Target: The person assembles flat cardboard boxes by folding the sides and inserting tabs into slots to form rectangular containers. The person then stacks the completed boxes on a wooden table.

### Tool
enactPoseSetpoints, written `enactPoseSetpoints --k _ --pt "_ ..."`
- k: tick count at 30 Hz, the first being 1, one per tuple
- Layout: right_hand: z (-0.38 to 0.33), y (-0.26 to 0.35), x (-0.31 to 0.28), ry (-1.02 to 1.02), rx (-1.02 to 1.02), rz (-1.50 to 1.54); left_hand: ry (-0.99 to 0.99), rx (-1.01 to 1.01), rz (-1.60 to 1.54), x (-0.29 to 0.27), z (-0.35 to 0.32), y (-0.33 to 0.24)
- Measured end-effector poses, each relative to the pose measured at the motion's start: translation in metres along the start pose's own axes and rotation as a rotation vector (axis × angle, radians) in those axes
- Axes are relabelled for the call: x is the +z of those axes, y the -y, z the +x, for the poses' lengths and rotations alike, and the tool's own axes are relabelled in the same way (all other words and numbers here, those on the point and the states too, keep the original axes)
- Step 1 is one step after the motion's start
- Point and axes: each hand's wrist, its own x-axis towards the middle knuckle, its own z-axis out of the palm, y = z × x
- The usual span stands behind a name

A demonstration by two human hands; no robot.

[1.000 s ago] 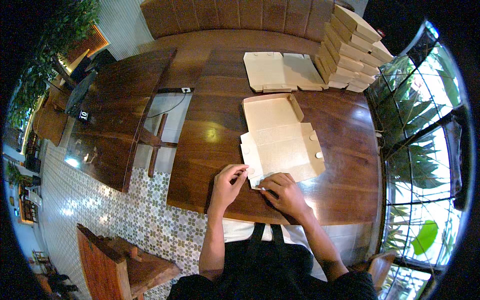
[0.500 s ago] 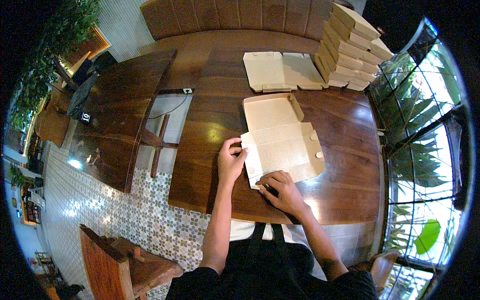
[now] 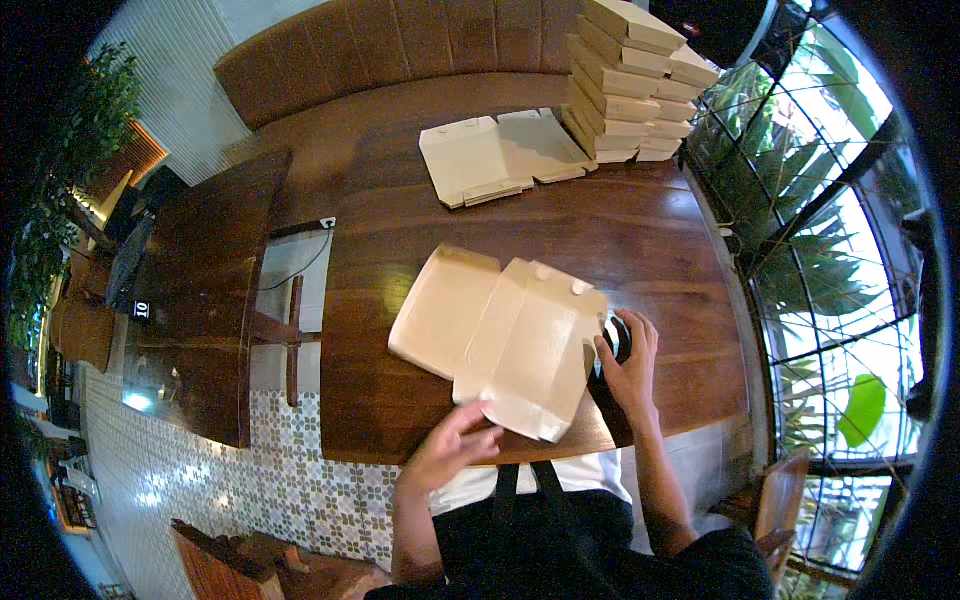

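A partly folded brown cardboard box (image 3: 535, 340) lies near the front edge of the wooden table, its raised-edge lid panel (image 3: 440, 315) pointing left. Creases and small rounded tabs show on the flatter panel. At the near left corner, my left hand (image 3: 455, 447) pinches the box's edge with its fingertips, slightly smeared by motion. My right hand (image 3: 632, 372) is beside the right edge, thumb close against the cardboard, the other fingers curved and apart. There is dark space between thumb and fingers, with nothing held there.
Another unfolded cardboard box (image 3: 500, 155) lies farther back on the table (image 3: 660, 240). Beside it rises a tall stack of folded boxes (image 3: 625, 85). A brown padded bench (image 3: 400, 50) lines the back, a gridded window (image 3: 800, 250) the right. A second table (image 3: 200, 300) stands left, a wooden chair (image 3: 225, 560) lower left.
The box has turned counterclockwise and come nearer, so its lid panel now points left instead of away. My right hand has moved up to its right edge; my left hand has come down toward me.
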Motion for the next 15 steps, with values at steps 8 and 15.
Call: enactPoseSetpoints --k 8,15 --pt "0.021 0.012 0.023 0.258 -0.165 -0.265 0.008 0.148 0.188 -0.011 0.004 -0.027" --pt "0.073 0.005 0.034 0.161 -0.120 -0.229 0.293 0.039 0.519 0.003 -0.034 -0.050"
